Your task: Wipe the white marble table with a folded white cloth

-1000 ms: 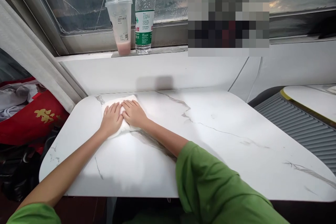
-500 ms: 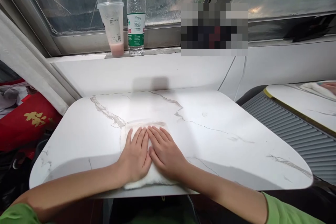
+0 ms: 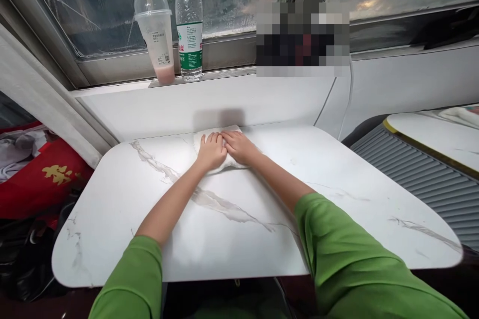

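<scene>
A white cloth (image 3: pixel 229 163) lies at the far edge of the white marbled table (image 3: pixel 108 204), close to the wall. My left hand (image 3: pixel 212 152) rests palm down on it, fingers extended forward. Beside it, my right hand (image 3: pixel 238 147) also presses flat on the cloth, its fingertips close to the left hand's. Both arms reach out across the tabletop. The hands cover the middle of the cloth, so its edges show only around them.
On the window ledge stand a plastic cup (image 3: pixel 159 45) with a pink remnant and a clear water bottle (image 3: pixel 190 35). A red bag (image 3: pixel 56 179) is at the left beside a curtain (image 3: pixel 41 84). To the right is a grey ribbed surface (image 3: pixel 396 169) with another white tabletop (image 3: pixel 441 139).
Both hands and the cloth have slid forward, from the near edge of the table to its far edge by the wall. More of the green sleeves now shows.
</scene>
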Demonstrator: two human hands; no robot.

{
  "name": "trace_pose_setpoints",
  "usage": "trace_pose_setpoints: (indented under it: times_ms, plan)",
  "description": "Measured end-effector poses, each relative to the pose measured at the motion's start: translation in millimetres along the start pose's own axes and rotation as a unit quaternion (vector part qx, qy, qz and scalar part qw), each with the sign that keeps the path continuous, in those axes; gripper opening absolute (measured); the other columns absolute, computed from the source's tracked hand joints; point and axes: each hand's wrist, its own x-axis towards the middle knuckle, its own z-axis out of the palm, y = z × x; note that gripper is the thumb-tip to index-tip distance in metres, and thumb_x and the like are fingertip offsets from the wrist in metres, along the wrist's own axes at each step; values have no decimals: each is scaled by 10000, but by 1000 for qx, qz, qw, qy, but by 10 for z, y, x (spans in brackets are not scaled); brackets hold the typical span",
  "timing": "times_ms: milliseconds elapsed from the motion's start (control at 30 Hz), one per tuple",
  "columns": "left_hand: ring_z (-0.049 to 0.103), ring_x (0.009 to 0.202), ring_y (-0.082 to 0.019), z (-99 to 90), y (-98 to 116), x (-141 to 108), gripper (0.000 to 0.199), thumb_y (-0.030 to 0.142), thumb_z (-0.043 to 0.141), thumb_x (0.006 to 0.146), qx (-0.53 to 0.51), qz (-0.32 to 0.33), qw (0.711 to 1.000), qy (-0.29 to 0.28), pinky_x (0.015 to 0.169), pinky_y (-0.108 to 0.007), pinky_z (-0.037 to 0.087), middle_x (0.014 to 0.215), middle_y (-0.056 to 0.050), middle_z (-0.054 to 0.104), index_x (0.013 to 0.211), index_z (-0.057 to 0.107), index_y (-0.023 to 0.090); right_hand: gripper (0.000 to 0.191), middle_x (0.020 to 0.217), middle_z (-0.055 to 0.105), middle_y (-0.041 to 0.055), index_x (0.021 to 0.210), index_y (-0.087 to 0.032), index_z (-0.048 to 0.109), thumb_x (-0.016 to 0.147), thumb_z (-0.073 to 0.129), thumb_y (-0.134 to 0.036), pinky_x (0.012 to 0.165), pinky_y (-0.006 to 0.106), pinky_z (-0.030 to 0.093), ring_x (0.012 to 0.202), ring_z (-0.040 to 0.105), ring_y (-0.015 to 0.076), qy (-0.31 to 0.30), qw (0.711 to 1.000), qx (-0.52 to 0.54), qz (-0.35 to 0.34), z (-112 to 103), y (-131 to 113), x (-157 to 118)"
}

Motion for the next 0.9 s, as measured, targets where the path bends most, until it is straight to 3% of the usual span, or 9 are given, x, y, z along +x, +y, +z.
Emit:
trace_pose_setpoints:
  times_ms: [133, 233, 367, 500, 667, 767, 900]
  plan:
    - [293, 1381, -205, 17, 145, -28, 482, 211, 259, 938, 7, -22, 1000, -4, 1167, -443, 157, 1476, -110, 380, 1386, 380, 79, 495, 1367, 514, 152, 1309, -63, 501, 881, 286, -187, 1080, 431, 325, 1264, 462, 249, 8, 1000, -7, 5, -9, 59, -155]
    - [272, 1395, -226, 17, 377, -195, 518, 242, 245, 946, 9, -12, 1000, -24, 1167, -463, 146, 1491, -127, 352, 1417, 343, 51, 504, 1388, 491, 159, 1329, -50, 484, 899, 280, -219, 1092, 444, 322, 1293, 441, 251, 2, 1000, -13, -4, -87, 74, -455]
    - [227, 1412, -280, 16, 892, -487, 572, 294, 233, 951, -6, 38, 998, -56, 1161, -512, 127, 1509, -161, 301, 1440, 292, 3, 498, 1379, 504, 149, 1346, -88, 480, 935, 265, -272, 1084, 472, 343, 1292, 450, 249, 21, 1000, -15, -18, -313, 151, -1123]
    - [214, 1410, -329, 23, 1530, -733, 615, 325, 241, 946, -24, 117, 990, -72, 1144, -552, 152, 1508, -200, 280, 1437, 267, -45, 511, 1424, 466, 92, 1450, -188, 348, 952, 299, -293, 1087, 481, 355, 1322, 418, 237, 28, 999, -23, -15, -603, 352, -1961]
    - [242, 1397, -332, 61, 2168, -790, 627, 352, 201, 947, -35, 203, 977, -56, 1142, -550, 165, 1488, -198, 325, 1422, 305, -44, 577, 1452, 431, 33, 1497, -346, 200, 937, 327, -295, 1039, 495, 420, 1296, 453, 250, 25, 998, -50, 37, -820, 713, -2786]
    - [262, 1387, -312, 99, 2351, -699, 614, 345, 202, 941, -52, 229, 971, -55, 1144, -528, 176, 1477, -173, 355, 1416, 325, -26, 575, 1415, 478, 32, 1490, -363, 227, 926, 303, -281, 1039, 492, 425, 1265, 487, 254, 48, 993, -59, 91, -832, 854, -2959]
    - [289, 1363, -288, 201, 2377, -397, 599, 331, 222, 936, -76, 221, 971, -50, 1148, -506, 171, 1470, -167, 364, 1409, 316, -26, 545, 1362, 536, 40, 1435, -296, 393, 904, 277, -272, 1061, 469, 411, 1256, 497, 257, 64, 984, -54, 157, -794, 1023, -2782]
